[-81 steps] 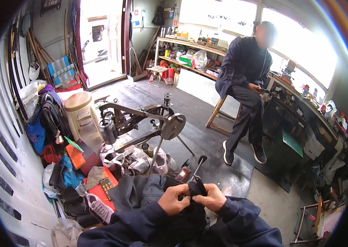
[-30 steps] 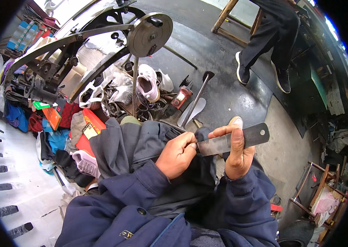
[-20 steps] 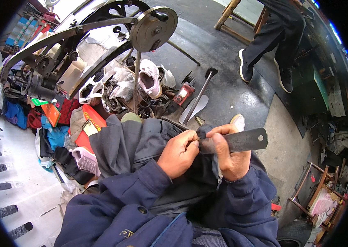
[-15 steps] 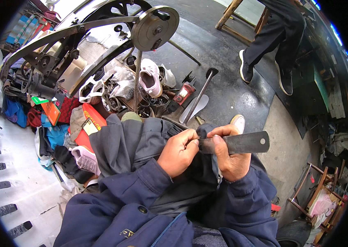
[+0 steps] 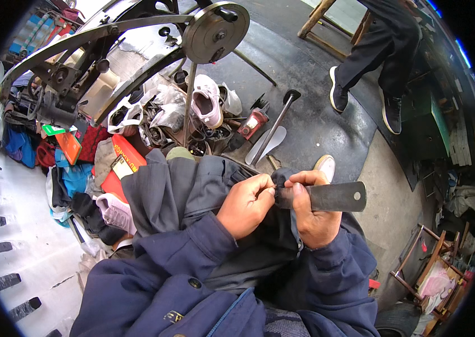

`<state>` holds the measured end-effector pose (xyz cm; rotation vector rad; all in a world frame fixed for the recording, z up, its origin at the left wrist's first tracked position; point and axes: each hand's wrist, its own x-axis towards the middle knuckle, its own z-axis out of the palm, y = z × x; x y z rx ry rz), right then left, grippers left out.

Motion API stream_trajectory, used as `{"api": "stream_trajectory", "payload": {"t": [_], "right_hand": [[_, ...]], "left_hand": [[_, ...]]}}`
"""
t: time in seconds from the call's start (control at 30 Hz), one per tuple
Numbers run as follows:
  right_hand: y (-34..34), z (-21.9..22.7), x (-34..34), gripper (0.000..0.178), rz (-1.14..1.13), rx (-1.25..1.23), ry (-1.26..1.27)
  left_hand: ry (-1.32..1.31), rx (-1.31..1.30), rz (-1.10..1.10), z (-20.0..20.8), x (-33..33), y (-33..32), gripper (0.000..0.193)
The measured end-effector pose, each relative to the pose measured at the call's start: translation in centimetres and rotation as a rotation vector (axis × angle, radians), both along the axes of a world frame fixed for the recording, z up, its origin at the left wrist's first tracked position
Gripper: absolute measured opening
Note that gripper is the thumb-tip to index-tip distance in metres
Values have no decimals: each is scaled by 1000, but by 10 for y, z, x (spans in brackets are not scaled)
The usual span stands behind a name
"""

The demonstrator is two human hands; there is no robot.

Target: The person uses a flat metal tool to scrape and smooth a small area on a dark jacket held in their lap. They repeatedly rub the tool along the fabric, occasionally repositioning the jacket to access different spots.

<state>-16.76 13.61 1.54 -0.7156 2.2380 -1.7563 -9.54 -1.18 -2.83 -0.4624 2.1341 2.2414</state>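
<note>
Low over my lap, my right hand (image 5: 315, 220) is closed around a flat dark knife (image 5: 334, 196), a broad blade with a round hole near its right end. Its thumb lies along the top of the knife and the fingers curl behind. Close against the knife's left end, my left hand (image 5: 246, 206) pinches the edge of a black piece of material (image 5: 280, 178). That piece shows between the two hands; what it belongs to is mostly hidden. Dark grey cloth (image 5: 164, 188) drapes over my knees beneath both hands.
A hand-cranked machine with a metal wheel (image 5: 204, 42) stands front left. Beyond my knees are a pale pink sneaker (image 5: 206, 104), a red tool (image 5: 253, 123) and a metal post (image 5: 274, 129). Another person's legs (image 5: 380, 56) are far right. A folding wooden stool (image 5: 431, 269) lies right.
The knife's right end has dipped slightly while both hands keep their hold. The surroundings have shifted a little in view.
</note>
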Motion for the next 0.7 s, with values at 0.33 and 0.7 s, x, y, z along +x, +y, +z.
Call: {"api": "stream_trajectory", "payload": {"t": [0.33,0.7], "right_hand": [[1,-2,-1,13,41,62,-15],[-2,-4,2,10,-21,29,15]], "left_hand": [[-5,19,-16,1,1,0,15],[-8,82,-3,0,1,-2,17]]}}
